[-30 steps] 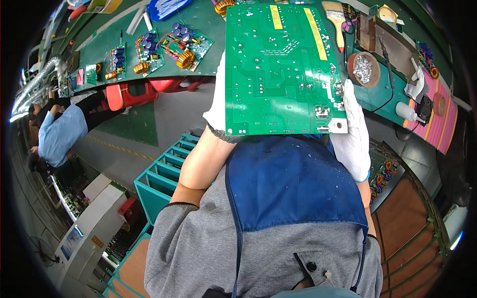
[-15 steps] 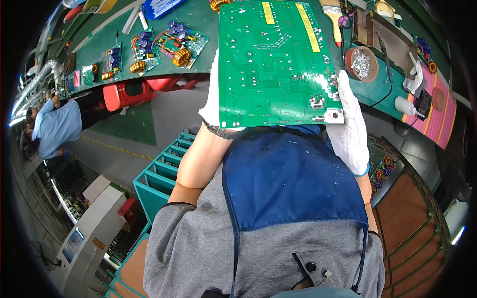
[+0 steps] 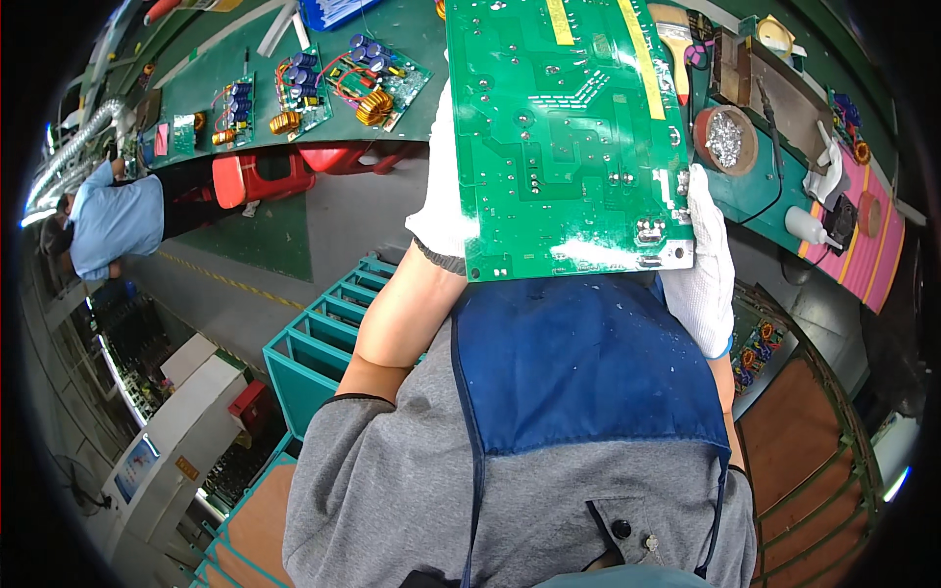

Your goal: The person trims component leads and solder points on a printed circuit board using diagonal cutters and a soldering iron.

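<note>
A large green circuit board point(image 3: 569, 147) with yellow tape strips is held up in front of me, its soldered underside facing me. White-gloved, my left hand point(image 3: 446, 201) grips its left edge; those fingers are mostly hidden behind the board. My right hand point(image 3: 701, 269), also in a white glove, clasps the right edge near the lower corner, its fingertips showing beside the board. Light glares off the board's bottom edge. Whatever sits on the board's far side is hidden.
On the green bench point(image 3: 412, 44) at left lie several populated boards point(image 3: 377, 83). To the right are a brush point(image 3: 674, 44), a round tub of metal bits point(image 3: 725, 137), a soldering iron point(image 3: 769, 108) and a white bottle point(image 3: 806, 224). A teal rack point(image 3: 304, 358) stands at my left; a co-worker point(image 3: 118, 220) sits beyond.
The board and both hands have shifted slightly right and lower in view, and the board is tilted a little differently, with a bright glare now along its bottom edge. Both hands keep their hold.
</note>
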Available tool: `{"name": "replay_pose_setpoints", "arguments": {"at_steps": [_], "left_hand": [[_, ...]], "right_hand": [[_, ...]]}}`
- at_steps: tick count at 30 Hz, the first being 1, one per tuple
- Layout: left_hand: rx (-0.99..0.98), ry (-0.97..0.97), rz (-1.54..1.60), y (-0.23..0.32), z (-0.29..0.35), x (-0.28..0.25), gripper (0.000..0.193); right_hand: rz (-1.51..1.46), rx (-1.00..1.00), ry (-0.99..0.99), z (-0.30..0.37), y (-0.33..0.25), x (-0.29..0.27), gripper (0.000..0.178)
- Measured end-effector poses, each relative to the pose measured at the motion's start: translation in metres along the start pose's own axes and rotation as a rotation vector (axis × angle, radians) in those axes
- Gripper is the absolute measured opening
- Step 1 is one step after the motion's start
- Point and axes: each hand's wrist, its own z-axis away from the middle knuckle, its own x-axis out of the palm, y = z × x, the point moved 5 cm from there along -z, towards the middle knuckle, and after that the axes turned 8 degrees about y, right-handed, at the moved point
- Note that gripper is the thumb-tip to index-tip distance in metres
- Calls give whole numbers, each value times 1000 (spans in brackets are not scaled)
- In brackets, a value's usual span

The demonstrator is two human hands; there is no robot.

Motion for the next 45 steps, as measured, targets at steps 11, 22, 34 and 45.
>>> {"name": "replay_pose_setpoints", "arguments": {"at_steps": [11, 22, 34, 45], "left_hand": [[-137, 150, 22, 11, 23, 40, 53], [-216, -137, 379, 15, 17, 50, 50], [-122, 365, 33, 3, 16, 38, 46], [-97, 431, 130, 3, 25, 35, 37]], "right_hand": [[-777, 362, 27, -9, 21, 20, 37], [-1146, 853, 67, -17, 16, 23, 37], [-999, 593, 24, -28, 2, 18, 45], [-1615, 850, 41, -27, 22, 41, 39]]}}
